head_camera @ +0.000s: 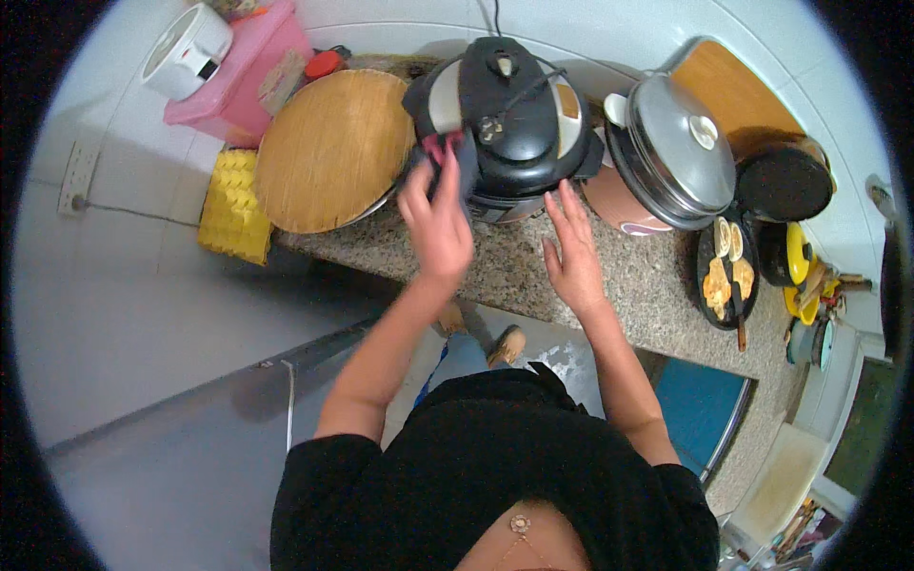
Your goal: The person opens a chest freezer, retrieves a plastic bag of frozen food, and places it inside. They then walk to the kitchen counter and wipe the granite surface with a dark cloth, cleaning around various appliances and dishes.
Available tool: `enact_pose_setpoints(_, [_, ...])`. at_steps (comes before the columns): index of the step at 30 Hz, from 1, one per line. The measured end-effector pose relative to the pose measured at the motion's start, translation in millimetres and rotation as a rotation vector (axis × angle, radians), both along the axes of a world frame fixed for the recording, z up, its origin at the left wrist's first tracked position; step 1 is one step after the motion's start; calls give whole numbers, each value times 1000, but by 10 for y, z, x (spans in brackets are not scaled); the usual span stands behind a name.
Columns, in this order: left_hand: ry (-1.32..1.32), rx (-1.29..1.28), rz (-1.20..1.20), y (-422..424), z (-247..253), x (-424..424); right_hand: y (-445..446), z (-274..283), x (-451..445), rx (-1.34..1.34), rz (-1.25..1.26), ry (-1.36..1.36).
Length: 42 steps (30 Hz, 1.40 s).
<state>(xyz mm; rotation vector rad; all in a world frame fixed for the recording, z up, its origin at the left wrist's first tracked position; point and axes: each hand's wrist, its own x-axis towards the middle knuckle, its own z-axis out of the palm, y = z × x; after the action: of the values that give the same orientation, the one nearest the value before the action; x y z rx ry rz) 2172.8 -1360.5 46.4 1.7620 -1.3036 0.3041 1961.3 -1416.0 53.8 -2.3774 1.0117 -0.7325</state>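
A black and silver electric pressure cooker (521, 143) stands on the granite counter (500, 268) in front of me. My left hand (439, 232) is shut on a dark cloth (464, 168) with a pink part, held against the cooker's left side; hand and cloth are blurred. Just off the cooker's front right edge is my right hand (575, 257), fingers spread and holding nothing. Whether its fingertips touch the cooker, I cannot tell. The cooker's lid is on, and a cord runs up the wall behind it.
A round wooden board (335, 150) lies left of the cooker, near a pink plastic box (239, 78) carrying a white appliance (187, 53). On the right are a lidded metal pot (675, 143), a black frying pan (784, 184) and a dark oval plate (728, 271) with food and a spatula.
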Motion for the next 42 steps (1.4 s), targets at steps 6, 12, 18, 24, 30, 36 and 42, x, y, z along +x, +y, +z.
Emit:
enact_pose_setpoints(6, [809,644,-471,748,-1212,-895,497,-967,-475,563,-278,-245])
enact_pose_setpoints(12, [2110,759,-692,448,-878,-1033,904,-1251,-745,783,-247,-197])
enact_pose_setpoints(18, [1542,954,-723,350,-1014,-906,-98,-988,-1864,227,-559,163])
enact_pose_setpoints(24, [1565,893,-557,394,-1015,-796,-115,-1492,-1868,143,-767,562])
enact_pose_setpoints(30, [1145,645,-450,281,-1316,-828,1020,-1353,-351,173,186,260])
enact_pose_setpoints(36, [856,666,-330,417,-1022,-945,351,-1204,-1648,176,-211,106])
enact_pose_setpoints(42, [944,641,-424,700,-1485,-1150,-455,-1309,-2363,170,-809,601])
